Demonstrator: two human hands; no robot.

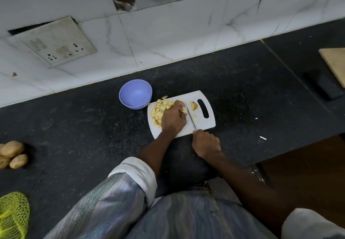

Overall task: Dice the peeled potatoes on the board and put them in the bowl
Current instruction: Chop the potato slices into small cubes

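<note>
Holding a potato piece [184, 111] down on the white board [202, 122] mid-frame, the left hand [172, 119] curls its fingers over it. The right hand [206, 143] grips the knife [191, 119], blade beside that piece. Diced potato [159, 110] lies on the board's left; the purple bowl [135, 94] sits at its upper left on the worktop [252, 98].

Unpeeled potatoes [13, 153] lie at the counter's left edge, a yellow mesh bag [13, 214] nearer. A socket plate [52, 41] hangs on the far tiled wall. A wooden board [334, 64] sits far right.

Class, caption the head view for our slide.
Right hand knifing potato on white plastic board, left hand steadying, beside empty lilac bowl.
</note>
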